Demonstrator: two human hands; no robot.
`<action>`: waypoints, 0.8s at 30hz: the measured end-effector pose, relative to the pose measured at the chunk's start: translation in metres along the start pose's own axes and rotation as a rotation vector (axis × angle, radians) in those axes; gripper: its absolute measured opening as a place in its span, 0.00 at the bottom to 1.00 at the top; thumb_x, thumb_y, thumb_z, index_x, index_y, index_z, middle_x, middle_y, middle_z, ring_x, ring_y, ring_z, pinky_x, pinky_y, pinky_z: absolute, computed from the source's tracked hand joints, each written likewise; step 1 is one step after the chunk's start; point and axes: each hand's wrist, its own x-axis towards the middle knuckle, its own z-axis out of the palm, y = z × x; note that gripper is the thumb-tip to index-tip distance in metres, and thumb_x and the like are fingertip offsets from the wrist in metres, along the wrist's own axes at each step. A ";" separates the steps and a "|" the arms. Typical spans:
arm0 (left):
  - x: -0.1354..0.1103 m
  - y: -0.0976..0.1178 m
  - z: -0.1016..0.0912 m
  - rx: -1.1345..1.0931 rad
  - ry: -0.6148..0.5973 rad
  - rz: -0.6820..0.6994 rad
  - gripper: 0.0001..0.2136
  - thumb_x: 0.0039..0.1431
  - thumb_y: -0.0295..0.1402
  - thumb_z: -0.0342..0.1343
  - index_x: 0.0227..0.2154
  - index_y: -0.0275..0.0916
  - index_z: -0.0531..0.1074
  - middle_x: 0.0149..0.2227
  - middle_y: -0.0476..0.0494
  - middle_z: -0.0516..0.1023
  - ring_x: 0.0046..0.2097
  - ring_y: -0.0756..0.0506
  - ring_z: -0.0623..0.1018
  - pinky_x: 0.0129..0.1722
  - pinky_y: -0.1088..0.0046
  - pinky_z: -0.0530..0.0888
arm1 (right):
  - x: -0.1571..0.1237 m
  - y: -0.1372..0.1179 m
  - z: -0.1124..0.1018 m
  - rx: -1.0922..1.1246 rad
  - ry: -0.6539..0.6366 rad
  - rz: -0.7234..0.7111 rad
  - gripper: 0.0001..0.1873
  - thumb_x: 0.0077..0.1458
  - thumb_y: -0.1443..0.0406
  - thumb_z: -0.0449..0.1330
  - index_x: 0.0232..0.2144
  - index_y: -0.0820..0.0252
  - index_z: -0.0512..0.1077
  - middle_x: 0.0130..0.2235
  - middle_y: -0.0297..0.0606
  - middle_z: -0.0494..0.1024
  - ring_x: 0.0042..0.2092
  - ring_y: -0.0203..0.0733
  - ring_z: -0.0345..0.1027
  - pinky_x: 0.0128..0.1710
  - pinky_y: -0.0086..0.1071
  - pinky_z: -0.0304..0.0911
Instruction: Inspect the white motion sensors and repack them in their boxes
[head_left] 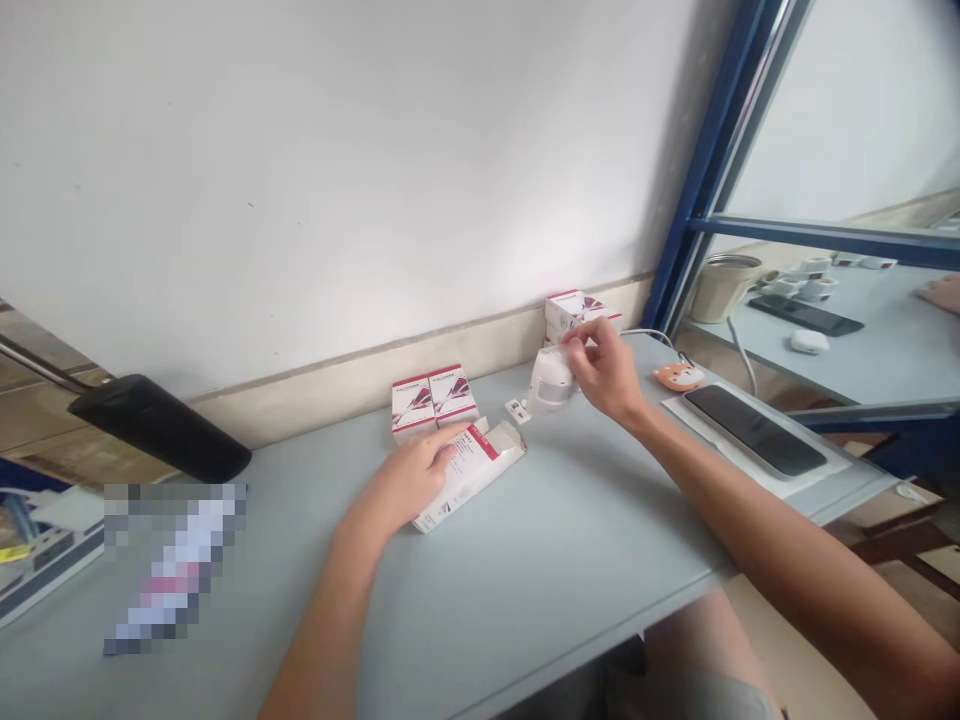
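Note:
My left hand is closed around a white and red cardboard box, which lies tilted on the table with its end flaps open toward the right. My right hand pinches the top of a white rounded device with a curved grey-white window, which looks like a motion sensor. It hangs just above or on the table; I cannot tell which. Close to its left lies a small white piece with dark spots. Two closed red and white boxes stand behind my left hand.
More boxes are stacked by the wall behind my right hand. At right are a phone on a white sheet and an orange animal-shaped item. A black padded arm and a pixelated patch are at left. A blue-framed glass pane borders the right.

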 end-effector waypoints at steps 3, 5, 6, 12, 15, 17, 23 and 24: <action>0.002 0.004 0.001 0.133 0.012 0.025 0.24 0.69 0.24 0.45 0.58 0.51 0.78 0.55 0.46 0.83 0.53 0.40 0.83 0.48 0.61 0.81 | -0.001 0.006 0.003 -0.010 -0.002 0.028 0.06 0.59 0.61 0.59 0.33 0.54 0.65 0.36 0.34 0.79 0.27 0.35 0.67 0.25 0.30 0.58; 0.003 0.005 0.003 0.194 0.066 0.078 0.24 0.67 0.20 0.44 0.53 0.49 0.80 0.54 0.46 0.83 0.54 0.41 0.81 0.53 0.59 0.79 | -0.003 0.010 0.007 -0.013 -0.003 0.055 0.07 0.58 0.60 0.60 0.33 0.54 0.66 0.34 0.33 0.78 0.27 0.35 0.66 0.25 0.30 0.58; 0.004 0.006 0.005 0.215 0.114 0.109 0.24 0.66 0.19 0.45 0.51 0.48 0.80 0.53 0.46 0.83 0.54 0.41 0.80 0.54 0.58 0.78 | -0.004 0.012 0.009 -0.014 -0.002 0.066 0.07 0.57 0.60 0.61 0.33 0.54 0.66 0.33 0.33 0.78 0.26 0.35 0.66 0.25 0.30 0.57; 0.002 0.032 0.020 0.076 0.305 0.224 0.19 0.69 0.19 0.45 0.47 0.46 0.77 0.48 0.44 0.82 0.49 0.43 0.81 0.46 0.64 0.79 | -0.004 0.016 0.012 0.015 0.044 0.139 0.08 0.54 0.59 0.64 0.31 0.54 0.68 0.30 0.31 0.75 0.27 0.36 0.65 0.24 0.30 0.56; 0.000 0.051 0.033 -0.172 0.300 0.128 0.16 0.72 0.25 0.47 0.54 0.48 0.73 0.49 0.43 0.81 0.46 0.44 0.82 0.42 0.66 0.80 | -0.002 0.019 0.013 0.059 0.096 0.215 0.09 0.55 0.59 0.63 0.29 0.55 0.68 0.29 0.31 0.73 0.29 0.37 0.64 0.25 0.29 0.57; -0.002 0.062 0.043 -0.354 0.327 -0.017 0.13 0.73 0.32 0.51 0.57 0.48 0.70 0.50 0.41 0.81 0.42 0.44 0.83 0.37 0.66 0.81 | -0.003 0.020 0.015 0.103 0.099 0.279 0.11 0.55 0.58 0.62 0.27 0.55 0.66 0.26 0.30 0.69 0.27 0.36 0.60 0.24 0.29 0.56; -0.002 0.086 0.063 -0.908 0.067 -0.362 0.24 0.70 0.46 0.57 0.62 0.46 0.60 0.54 0.34 0.79 0.40 0.44 0.83 0.37 0.64 0.82 | -0.018 0.004 0.025 0.242 0.068 0.408 0.12 0.56 0.59 0.63 0.26 0.55 0.65 0.23 0.28 0.67 0.25 0.35 0.56 0.22 0.28 0.53; -0.002 0.090 0.064 -1.008 0.021 -0.423 0.24 0.69 0.47 0.57 0.62 0.45 0.60 0.52 0.35 0.80 0.38 0.45 0.83 0.36 0.66 0.81 | -0.021 -0.001 0.026 0.268 0.068 0.423 0.11 0.55 0.59 0.63 0.26 0.55 0.66 0.24 0.28 0.67 0.25 0.35 0.57 0.23 0.28 0.53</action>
